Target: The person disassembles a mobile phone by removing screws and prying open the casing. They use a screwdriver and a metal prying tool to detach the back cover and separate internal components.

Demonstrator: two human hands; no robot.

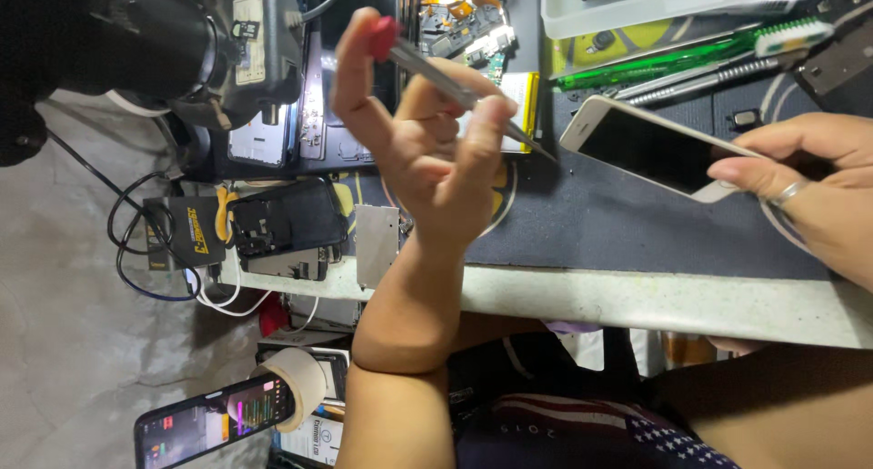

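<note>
My left hand (427, 160) is raised over the bench and shut on a slim metal screwdriver (436, 74) with a red cap. My index finger rests on the cap, and the tip points right toward a white smartphone (646, 146). The phone has a dark screen and is tilted above the dark work mat (618, 224). My right hand (809, 187), with a ring on one finger, grips the phone at its right end. The screwdriver tip is just left of the phone's corner, and I cannot tell whether they touch.
A green toothbrush (691, 55), metal tools and a clear tray (655, 5) lie at the back. A black microscope body (182, 51), a disassembled phone (282, 224), a metal plate (376, 242) and cables are at left. Below left, a lit phone (214, 424) sits on a stand.
</note>
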